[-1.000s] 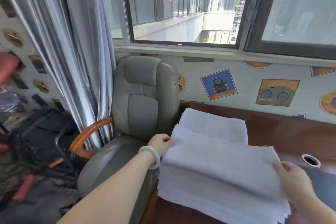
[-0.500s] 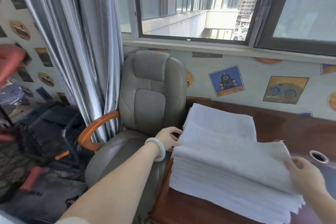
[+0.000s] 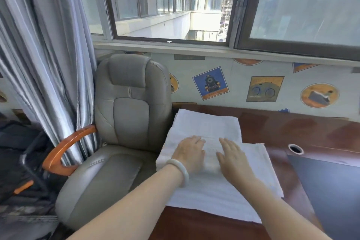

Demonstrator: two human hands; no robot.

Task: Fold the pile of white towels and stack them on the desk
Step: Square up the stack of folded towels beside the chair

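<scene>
The towels lie on the left end of the desk, just beside the chair. Both hands rest flat on top of them, left hand and right hand side by side, fingers straight, gripping nothing. Cloth like this should be soft, limp and light taken singly, and not slippery. It would sag if lifted from the middle, so a pinch at two corners of one edge looks best. From above the layers cannot be counted. White glare blurs where one towel ends and the next begins — and the forearms cover part of the near edge.
</scene>
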